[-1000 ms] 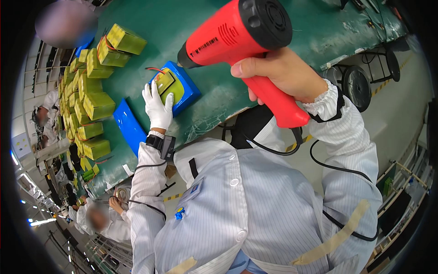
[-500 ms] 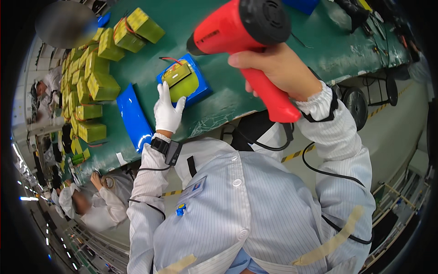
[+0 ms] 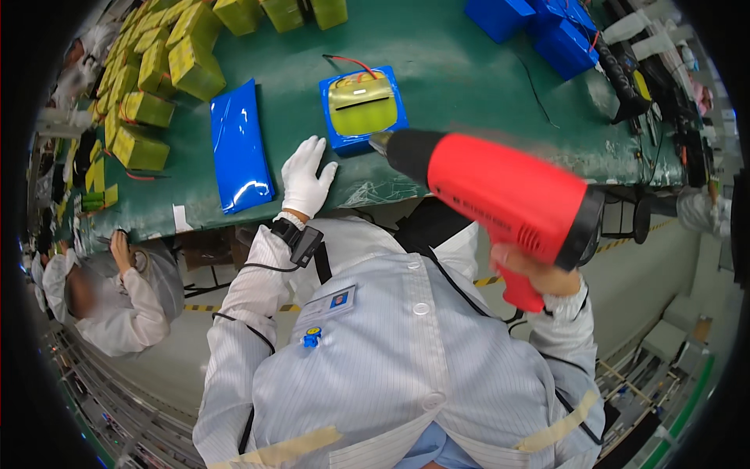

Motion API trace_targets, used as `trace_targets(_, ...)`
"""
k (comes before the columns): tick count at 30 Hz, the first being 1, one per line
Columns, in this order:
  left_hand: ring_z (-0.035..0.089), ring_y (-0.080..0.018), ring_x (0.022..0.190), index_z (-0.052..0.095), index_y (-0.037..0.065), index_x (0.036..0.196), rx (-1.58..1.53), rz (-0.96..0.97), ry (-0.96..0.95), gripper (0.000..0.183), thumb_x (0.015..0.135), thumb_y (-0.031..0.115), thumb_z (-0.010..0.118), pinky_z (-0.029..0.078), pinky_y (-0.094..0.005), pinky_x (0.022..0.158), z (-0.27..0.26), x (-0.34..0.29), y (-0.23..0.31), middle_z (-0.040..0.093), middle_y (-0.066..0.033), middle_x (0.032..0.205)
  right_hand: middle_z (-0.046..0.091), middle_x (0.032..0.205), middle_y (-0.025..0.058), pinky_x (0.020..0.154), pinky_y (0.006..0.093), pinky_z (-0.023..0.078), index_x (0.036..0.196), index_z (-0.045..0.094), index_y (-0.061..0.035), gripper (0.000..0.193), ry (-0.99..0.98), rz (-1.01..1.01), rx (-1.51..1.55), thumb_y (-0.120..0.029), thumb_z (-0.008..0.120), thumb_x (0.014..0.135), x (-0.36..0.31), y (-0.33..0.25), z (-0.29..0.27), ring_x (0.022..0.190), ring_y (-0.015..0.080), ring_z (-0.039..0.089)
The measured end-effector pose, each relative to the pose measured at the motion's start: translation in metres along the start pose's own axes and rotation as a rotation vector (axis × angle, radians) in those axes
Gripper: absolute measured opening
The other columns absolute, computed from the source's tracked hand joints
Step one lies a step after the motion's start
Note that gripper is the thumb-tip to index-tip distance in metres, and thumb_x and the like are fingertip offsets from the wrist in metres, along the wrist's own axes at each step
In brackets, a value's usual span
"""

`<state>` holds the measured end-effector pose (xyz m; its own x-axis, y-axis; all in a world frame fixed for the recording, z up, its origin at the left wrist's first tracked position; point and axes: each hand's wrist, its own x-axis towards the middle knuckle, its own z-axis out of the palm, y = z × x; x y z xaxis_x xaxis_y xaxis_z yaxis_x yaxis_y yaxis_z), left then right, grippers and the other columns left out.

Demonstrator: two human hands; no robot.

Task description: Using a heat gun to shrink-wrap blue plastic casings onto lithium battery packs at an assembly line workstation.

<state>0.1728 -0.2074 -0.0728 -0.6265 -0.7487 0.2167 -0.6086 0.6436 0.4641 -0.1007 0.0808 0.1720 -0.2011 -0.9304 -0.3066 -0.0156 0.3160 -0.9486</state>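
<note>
A yellow-green battery pack stands on the green table with blue shrink wrap around its sides. A red and a black wire come off its far side. My right hand, bare, grips the handle of a red heat gun. The gun points left, and in the picture its metal nozzle overlaps the pack's near right corner; I cannot tell the gap. My left hand, white-gloved with fingers stretched out, lies by the table's front edge, apart from the pack. Left of it is a flat blue shrink sleeve.
Several unwrapped yellow battery packs crowd the table's left side. Blue-wrapped packs stand at the far right, beside tools and cables. A loose thin black wire lies on the right. A co-worker sits at the left front edge.
The heat gun has swung from above the table to the pack's near right side. My left hand has come off the pack toward the table edge. The whole view has shifted.
</note>
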Motion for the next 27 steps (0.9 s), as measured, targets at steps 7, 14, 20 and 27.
trace_targets(7,0.052,-0.0267,0.136,0.064,0.008,0.134,0.136,0.118,0.101,0.051,0.09,0.033,0.071,0.039,-0.0457,0.11,0.002,-0.007,0.006,0.06,-0.0098,0.141,0.068,0.093,0.0089,0.066,0.0351,0.056,0.124,0.063,0.0017,0.034,-0.105,-0.131,-0.878,-0.006,0.073,0.092,-0.046,0.049,0.013,0.077,0.0208,0.068)
trace_targets(14,0.052,-0.024,0.136,0.068,0.011,0.128,0.12,0.078,0.143,0.045,0.088,0.032,0.072,0.038,-0.0455,0.11,0.005,-0.01,0.002,0.06,-0.0072,0.141,0.068,0.093,0.0089,0.066,0.0352,0.056,0.124,0.063,0.0017,0.034,-0.108,-0.083,-0.942,-0.005,0.073,0.092,-0.052,0.046,0.01,0.076,0.0208,0.068)
trace_targets(20,0.051,-0.0238,0.137,0.07,0.013,0.123,0.123,0.069,0.152,0.04,0.087,0.03,0.071,0.038,-0.0452,0.11,0.007,-0.013,0.002,0.06,-0.0069,0.141,0.068,0.093,0.009,0.066,0.0353,0.056,0.123,0.063,0.0018,0.034,-0.126,-0.07,-0.977,-0.004,0.072,0.092,-0.056,0.033,0.003,0.076,0.0207,0.068)
trace_targets(27,0.051,-0.0264,0.138,0.07,0.011,0.127,0.098,0.049,0.096,0.042,0.087,0.025,0.072,0.038,-0.0465,0.112,0.001,-0.012,0.005,0.06,-0.0093,0.144,0.068,0.093,0.0091,0.066,0.0355,0.056,0.123,0.063,0.0018,0.033,-0.122,-0.051,-0.996,-0.004,0.072,0.092,-0.065,0.027,-0.004,0.076,0.0207,0.068)
